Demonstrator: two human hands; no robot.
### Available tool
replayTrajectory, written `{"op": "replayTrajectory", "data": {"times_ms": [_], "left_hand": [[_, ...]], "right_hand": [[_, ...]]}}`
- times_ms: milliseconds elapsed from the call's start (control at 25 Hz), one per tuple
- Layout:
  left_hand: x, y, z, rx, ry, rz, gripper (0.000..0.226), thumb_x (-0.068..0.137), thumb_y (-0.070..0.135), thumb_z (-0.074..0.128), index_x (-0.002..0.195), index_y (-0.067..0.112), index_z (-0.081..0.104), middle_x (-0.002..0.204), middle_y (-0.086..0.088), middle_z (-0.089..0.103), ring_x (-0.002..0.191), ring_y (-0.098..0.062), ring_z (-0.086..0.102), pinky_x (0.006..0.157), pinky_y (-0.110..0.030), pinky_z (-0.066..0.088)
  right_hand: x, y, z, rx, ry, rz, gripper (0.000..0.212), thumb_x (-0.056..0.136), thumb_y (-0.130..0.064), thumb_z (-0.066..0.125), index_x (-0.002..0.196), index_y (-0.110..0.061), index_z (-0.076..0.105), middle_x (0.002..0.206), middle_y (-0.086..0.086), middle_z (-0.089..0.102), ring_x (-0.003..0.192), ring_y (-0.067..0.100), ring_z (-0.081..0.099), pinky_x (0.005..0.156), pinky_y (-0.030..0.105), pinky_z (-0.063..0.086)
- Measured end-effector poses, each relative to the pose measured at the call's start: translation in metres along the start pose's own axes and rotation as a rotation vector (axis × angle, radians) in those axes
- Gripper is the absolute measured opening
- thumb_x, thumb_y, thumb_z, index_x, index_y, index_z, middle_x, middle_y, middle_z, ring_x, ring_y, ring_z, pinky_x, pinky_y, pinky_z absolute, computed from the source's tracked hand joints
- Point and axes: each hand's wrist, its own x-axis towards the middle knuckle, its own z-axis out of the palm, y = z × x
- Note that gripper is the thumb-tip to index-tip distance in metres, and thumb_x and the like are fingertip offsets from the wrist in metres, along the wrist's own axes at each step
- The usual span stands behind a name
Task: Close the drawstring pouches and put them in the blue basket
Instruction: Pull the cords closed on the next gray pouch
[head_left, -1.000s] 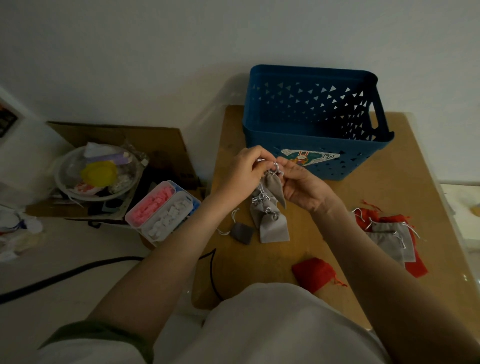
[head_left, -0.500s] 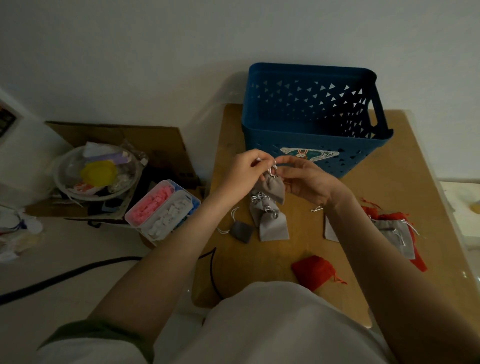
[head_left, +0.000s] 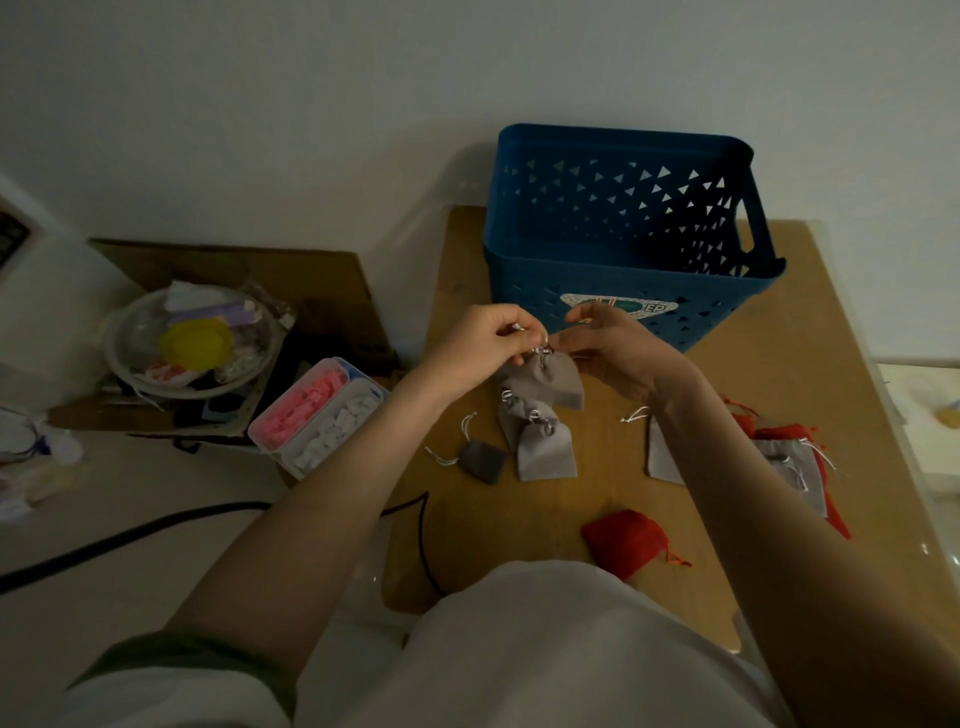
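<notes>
I'm cinching a grey pouch (head_left: 553, 382) in front of the blue basket (head_left: 519, 280).
I'm pinching its cords (head_left: 537, 353) in my left grip (head_left: 483, 340) and right grip (head_left: 618, 353), close by for a short drop.

The person is wearing a loose, pale off-white top (head_left: 545, 654), which is showing as a broad fold of plain cloth well behind both wrists. Far up the arm from the left hand (head_left: 480, 340), a short sleeve (head_left: 156, 709) of the same pale cloth is ending in a dark olive-green band (head_left: 176, 656). The forearm behind the right hand (head_left: 618, 358) is showing bare up to the picture's edge.
</notes>
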Motion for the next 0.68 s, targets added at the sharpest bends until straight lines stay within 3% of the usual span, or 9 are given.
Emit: {"op": "replayTrajectory", "data": {"times_ms": [160, 320, 480, 680], "left_hand": [[0.001, 0.005, 0.001, 0.197, -0.025, 0.008, 0.005, 0.09, 0.017, 0.062, 0.091, 0.02, 0.066, 0.082, 0.011, 0.063, 0.072, 0.0, 0.058, 0.066, -0.013, 0.047], [0.004, 0.012, 0.008, 0.466, 0.048, 0.1, 0.008, 0.09, 0.011, 0.059, 0.094, 0.009, 0.066, 0.082, 0.009, 0.054, 0.073, -0.002, 0.049, 0.06, -0.01, 0.036], [0.006, 0.016, 0.013, 0.748, 0.07, 0.193, 0.015, 0.094, 0.007, 0.05, 0.1, 0.007, 0.063, 0.102, -0.006, 0.058, 0.101, -0.021, 0.048, 0.078, -0.024, 0.036], [0.001, 0.014, 0.017, 0.823, 0.105, 0.222, 0.015, 0.094, 0.004, 0.047, 0.104, 0.007, 0.058, 0.109, -0.01, 0.056, 0.107, -0.023, 0.044, 0.087, -0.031, 0.037]], "right_hand": [[0.002, 0.003, 0.001, -0.017, 0.03, 0.002, 0.026, 0.085, 0.005, 0.06, 0.092, -0.014, 0.044, 0.076, 0.008, 0.055, 0.068, 0.018, 0.056, 0.063, 0.028, 0.045], [0.005, 0.004, 0.002, -0.05, 0.036, 0.001, 0.015, 0.09, 0.003, 0.053, 0.091, -0.012, 0.051, 0.076, 0.005, 0.056, 0.069, 0.015, 0.055, 0.063, 0.025, 0.046], [0.011, 0.007, -0.004, -0.021, -0.078, 0.062, 0.024, 0.093, 0.002, 0.047, 0.115, 0.001, 0.058, 0.094, 0.012, 0.062, 0.085, 0.019, 0.059, 0.073, 0.027, 0.053], [0.011, 0.01, 0.002, 0.103, -0.107, 0.134, 0.019, 0.091, -0.002, 0.052, 0.105, -0.002, 0.064, 0.091, 0.01, 0.062, 0.087, 0.018, 0.056, 0.08, 0.03, 0.052]]}}
